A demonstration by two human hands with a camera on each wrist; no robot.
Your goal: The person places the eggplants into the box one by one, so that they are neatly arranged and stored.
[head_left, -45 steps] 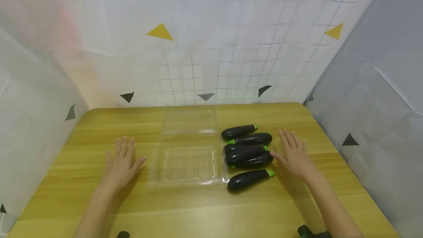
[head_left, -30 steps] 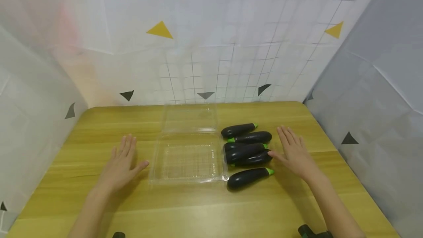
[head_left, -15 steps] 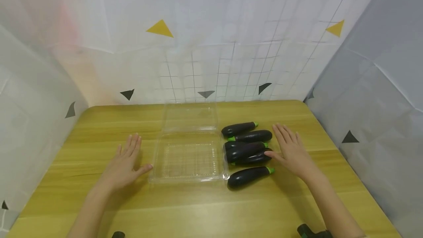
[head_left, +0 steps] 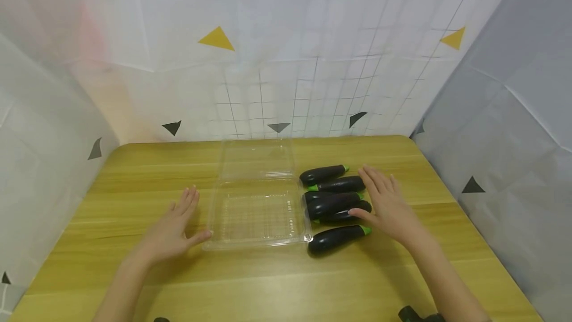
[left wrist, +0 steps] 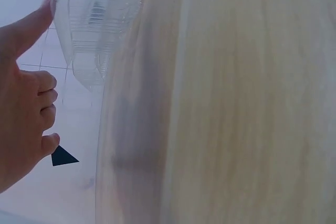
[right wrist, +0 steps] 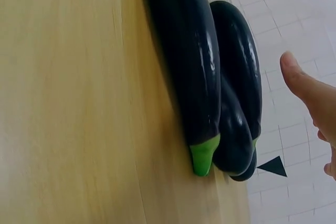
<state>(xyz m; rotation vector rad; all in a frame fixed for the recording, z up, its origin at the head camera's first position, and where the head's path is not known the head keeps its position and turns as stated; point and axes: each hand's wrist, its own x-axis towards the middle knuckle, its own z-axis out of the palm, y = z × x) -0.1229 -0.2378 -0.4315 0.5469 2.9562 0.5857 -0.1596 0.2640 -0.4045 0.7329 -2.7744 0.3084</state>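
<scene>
A clear plastic clamshell box (head_left: 256,244) lies on the table with its lid (head_left: 256,159) folded back. My left hand (head_left: 167,235) is at its left side, fingers extended, thumb tip at the near left corner; in the left wrist view the thumb (left wrist: 29,30) meets the plastic rim. Right of the box are several dark eggplants with green stem ends: one at the back (head_left: 322,175), one below it (head_left: 337,184), a small pile (head_left: 330,206), and one in front (head_left: 336,240). Over the pile's right end, my right hand (head_left: 391,215) is held with extended fingers and thumb, gripping nothing.
The wooden table (head_left: 250,287) is enclosed by white sheeting (head_left: 268,83) at the back and sides. Yellow and dark triangles mark the sheeting. A dark object (head_left: 420,314) shows under the right forearm at the bottom edge.
Both hands have moved inward, the left toward the box and the right over the eggplants. The box's near edge has shifted slightly to the right.
</scene>
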